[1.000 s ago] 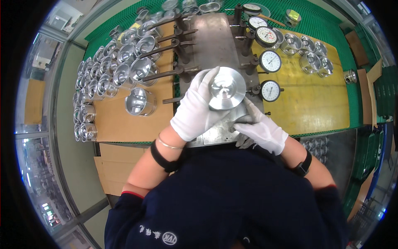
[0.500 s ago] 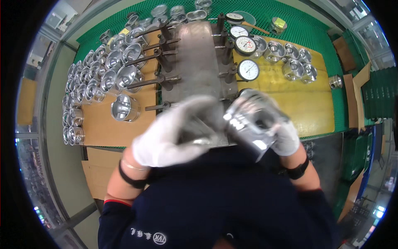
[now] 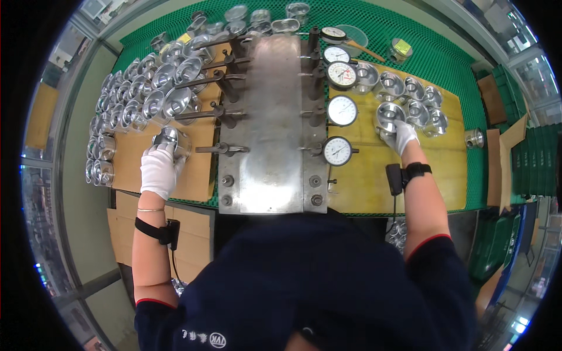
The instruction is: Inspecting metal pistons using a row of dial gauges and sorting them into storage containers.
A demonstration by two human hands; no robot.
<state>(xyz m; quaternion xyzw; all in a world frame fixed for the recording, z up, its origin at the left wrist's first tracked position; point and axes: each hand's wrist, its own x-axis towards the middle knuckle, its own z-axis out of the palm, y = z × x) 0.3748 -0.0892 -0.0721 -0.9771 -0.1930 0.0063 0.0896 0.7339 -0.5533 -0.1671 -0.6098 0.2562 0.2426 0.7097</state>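
Note:
On the brown board at the left, my white-gloved left hand (image 3: 158, 171) has its fingers closed on the near side of a silver metal piston (image 3: 182, 140). My gloved right hand (image 3: 404, 137) grips the lower right side of another piston (image 3: 389, 114), which stands with its hollow end up on the yellow board (image 3: 404, 169). That piston is beside several others (image 3: 417, 111). My fingertips are partly hidden behind both pistons. Between the hands lies a long steel plate (image 3: 272, 117) with nothing in my grasp over it.
Round dial gauges (image 3: 342, 110) line the plate's right side, with dark clamp posts (image 3: 225, 114) along its left. Many pistons (image 3: 132, 96) crowd the left board. Green mesh matting (image 3: 374, 23) runs behind; an open carton (image 3: 502, 152) stands at the right.
Both hands have parted from above the steel plate. The right carried a piston to the yellow board; the left moved to the piston on the brown board.

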